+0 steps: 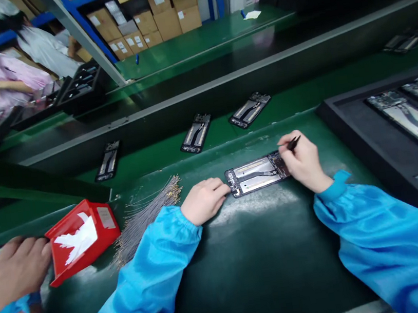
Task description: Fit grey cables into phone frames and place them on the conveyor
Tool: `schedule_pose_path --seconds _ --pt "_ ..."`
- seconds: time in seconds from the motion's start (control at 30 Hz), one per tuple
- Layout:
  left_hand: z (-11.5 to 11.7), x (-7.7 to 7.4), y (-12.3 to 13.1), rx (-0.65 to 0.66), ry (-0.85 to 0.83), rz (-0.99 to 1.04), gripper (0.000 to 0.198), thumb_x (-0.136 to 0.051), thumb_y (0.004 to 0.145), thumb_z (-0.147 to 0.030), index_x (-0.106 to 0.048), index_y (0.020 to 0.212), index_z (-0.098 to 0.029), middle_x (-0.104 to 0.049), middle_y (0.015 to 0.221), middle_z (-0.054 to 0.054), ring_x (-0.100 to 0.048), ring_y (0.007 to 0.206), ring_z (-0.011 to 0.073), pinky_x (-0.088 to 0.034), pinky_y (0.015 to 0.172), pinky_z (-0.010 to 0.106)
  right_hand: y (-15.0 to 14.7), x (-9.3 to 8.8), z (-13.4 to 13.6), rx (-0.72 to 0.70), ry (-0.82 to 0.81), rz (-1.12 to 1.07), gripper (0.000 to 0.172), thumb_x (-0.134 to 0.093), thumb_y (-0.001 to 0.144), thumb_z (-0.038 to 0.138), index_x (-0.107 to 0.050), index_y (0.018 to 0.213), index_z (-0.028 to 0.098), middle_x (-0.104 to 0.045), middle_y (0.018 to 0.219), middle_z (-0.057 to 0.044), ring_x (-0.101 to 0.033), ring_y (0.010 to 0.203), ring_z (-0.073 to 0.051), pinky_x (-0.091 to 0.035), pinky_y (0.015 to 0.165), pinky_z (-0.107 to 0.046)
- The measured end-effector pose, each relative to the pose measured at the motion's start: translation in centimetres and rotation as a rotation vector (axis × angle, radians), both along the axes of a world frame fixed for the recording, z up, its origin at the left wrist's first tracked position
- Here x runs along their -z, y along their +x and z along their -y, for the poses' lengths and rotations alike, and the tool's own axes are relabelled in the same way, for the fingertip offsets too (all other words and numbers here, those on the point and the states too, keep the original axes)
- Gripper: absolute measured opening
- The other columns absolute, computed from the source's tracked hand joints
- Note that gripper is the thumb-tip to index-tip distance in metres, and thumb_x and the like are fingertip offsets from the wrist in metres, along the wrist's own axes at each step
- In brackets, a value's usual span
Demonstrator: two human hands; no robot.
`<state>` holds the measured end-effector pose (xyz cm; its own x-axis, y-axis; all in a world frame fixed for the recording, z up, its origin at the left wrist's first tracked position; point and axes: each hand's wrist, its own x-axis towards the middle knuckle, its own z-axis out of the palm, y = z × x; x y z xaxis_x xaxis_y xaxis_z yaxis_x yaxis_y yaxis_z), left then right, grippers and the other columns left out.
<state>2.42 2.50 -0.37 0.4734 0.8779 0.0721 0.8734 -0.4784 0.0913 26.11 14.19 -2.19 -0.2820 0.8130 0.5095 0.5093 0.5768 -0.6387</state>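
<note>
An opened phone (256, 175), its inner frame and a black flex cable exposed, lies flat on the green bench in front of me. My left hand (206, 199) has its fingers curled, with the tips gripping the left end of the phone. Dark tweezers (293, 143) are pinched in my right hand (303, 161), which bends over the circuit board at the phone's right end. Their tips are hidden behind my fingers. Beside my left forearm lies a bundle of thin grey cables (146, 219) with gold-coloured ends.
A red bin (107, 238) with white strips stands left, beside a co-worker's hand (15, 272). Several opened phones (196, 133) lie along the strip behind. A black foam tray (348, 121) of phones is at right. Beyond the rail are people and shelved cardboard boxes (167, 23).
</note>
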Motion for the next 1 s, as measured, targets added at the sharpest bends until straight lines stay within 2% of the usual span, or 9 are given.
schedule_pose_path --seconds 0.03,0.1,0.2,0.3,0.4,0.5,0.67,1.0 --pt "0.1 -0.1 0.3 0.052 0.004 -0.019 0.017 -0.038 0.087 -0.020 -0.056 0.088 -0.020 -0.055 0.083 0.002 -0.050 0.075 0.0136 -0.040 0.067 0.025 1.0 0.2 -0.4 0.046 -0.012 0.024 0.010 -0.046 0.076 0.011 -0.048 0.076 0.021 -0.051 0.072 -0.002 -0.049 0.066 -0.017 -0.038 0.063 -0.030" --pt "0.3 -0.2 1.0 0.126 0.029 -0.055 0.020 -0.036 0.087 -0.020 -0.055 0.082 -0.020 -0.053 0.081 0.002 -0.048 0.072 0.0134 -0.039 0.064 0.025 2.4 0.7 -0.6 0.045 -0.053 0.072 0.009 -0.047 0.075 0.012 -0.048 0.077 0.021 -0.052 0.070 -0.002 -0.049 0.064 -0.016 -0.037 0.062 -0.030" --pt "0.6 -0.2 2.3 0.177 0.062 -0.060 0.021 -0.036 0.087 -0.020 -0.054 0.076 -0.020 -0.052 0.078 0.002 -0.047 0.070 0.0133 -0.038 0.062 0.026 3.0 1.1 0.6 -0.039 -0.113 0.091 0.006 -0.047 0.078 0.016 -0.049 0.078 0.021 -0.053 0.071 -0.002 -0.050 0.065 -0.016 -0.038 0.062 -0.029" --pt "0.7 0.0 2.9 0.187 0.071 -0.039 0.022 -0.036 0.087 -0.021 -0.053 0.072 -0.019 -0.050 0.076 0.002 -0.046 0.069 0.0130 -0.037 0.063 0.026 2.5 0.7 2.4 -0.182 -0.199 0.059 0.003 -0.047 0.081 0.021 -0.050 0.080 0.020 -0.053 0.075 -0.002 -0.051 0.069 -0.016 -0.039 0.065 -0.029" --pt "0.6 0.2 3.0 0.180 0.064 -0.033 0.021 -0.038 0.086 -0.022 -0.053 0.072 -0.018 -0.051 0.075 0.002 -0.046 0.070 0.0138 -0.037 0.064 0.027 1.8 0.1 3.8 -0.322 -0.288 0.010 0.008 -0.047 0.083 0.026 -0.050 0.079 0.020 -0.052 0.078 -0.002 -0.051 0.072 -0.015 -0.040 0.066 -0.028" --pt "0.4 0.4 3.2 0.155 0.064 -0.011 0.020 -0.039 0.086 -0.022 -0.055 0.075 -0.018 -0.052 0.077 0.002 -0.046 0.074 0.0149 -0.037 0.067 0.028 1.7 -0.2 4.3 -0.380 -0.318 -0.033 0.010 -0.048 0.083 0.025 -0.051 0.076 0.020 -0.053 0.080 -0.003 -0.052 0.073 -0.015 -0.040 0.069 -0.029" --pt "-0.3 0.8 4.2 0.080 0.106 0.048 0.023 -0.036 0.088 -0.021 -0.058 0.083 -0.019 -0.053 0.076 0.002 -0.047 0.071 0.0139 -0.036 0.064 0.027 1.7 -0.1 4.6 -0.402 -0.312 -0.052 0.008 -0.050 0.082 0.023 -0.054 0.076 0.020 -0.055 0.080 -0.003 -0.053 0.075 -0.016 -0.041 0.070 -0.031" --pt "-0.6 1.6 5.3 0.023 0.159 0.077 0.026 -0.035 0.089 -0.021 -0.059 0.081 -0.018 -0.054 0.075 0.003 -0.048 0.073 0.0141 -0.037 0.066 0.027 1.4 -0.6 4.7 -0.430 -0.312 -0.042 0.007 -0.050 0.082 0.023 -0.053 0.076 0.020 -0.056 0.077 -0.003 -0.053 0.073 -0.016 -0.042 0.066 -0.030"
